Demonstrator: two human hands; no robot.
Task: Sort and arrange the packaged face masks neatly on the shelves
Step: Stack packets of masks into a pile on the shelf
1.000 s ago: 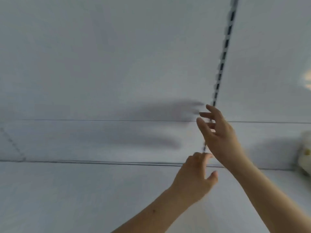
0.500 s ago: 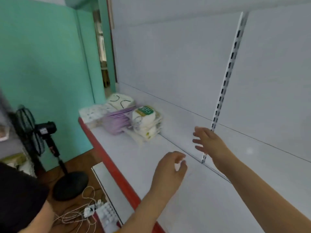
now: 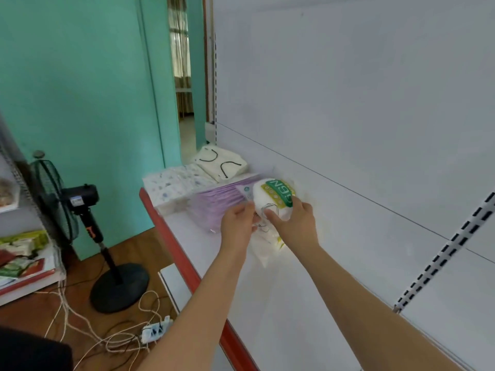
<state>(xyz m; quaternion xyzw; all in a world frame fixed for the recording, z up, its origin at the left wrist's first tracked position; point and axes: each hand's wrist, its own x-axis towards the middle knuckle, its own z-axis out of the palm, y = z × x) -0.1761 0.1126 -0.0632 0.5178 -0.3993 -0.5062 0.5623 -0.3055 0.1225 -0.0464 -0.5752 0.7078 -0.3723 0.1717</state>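
Observation:
A clear pack of white masks with a green and yellow label (image 3: 273,196) lies on the white shelf (image 3: 321,277) near its left end. My right hand (image 3: 294,223) grips this pack from the right, fingers curled over its top. My left hand (image 3: 237,223) holds its left side, with the thumb near the pack's ear loops. Just behind my left hand lies a purple mask pack (image 3: 219,202). Further back sit a pale printed pack (image 3: 176,183) and a cream pack with black loops (image 3: 221,162).
The shelf has a red front edge (image 3: 171,236) and a white back panel with a slotted upright (image 3: 442,253). A black standing fan (image 3: 80,210), loose cables and a power strip (image 3: 155,329) are on the wooden floor. Another stocked shelf (image 3: 24,253) stands at the far left.
The view swung down and left from the back panel to the shelf's left end. Both hands reached forward from mid-air to the stacked packs and took hold of the green-labelled one.

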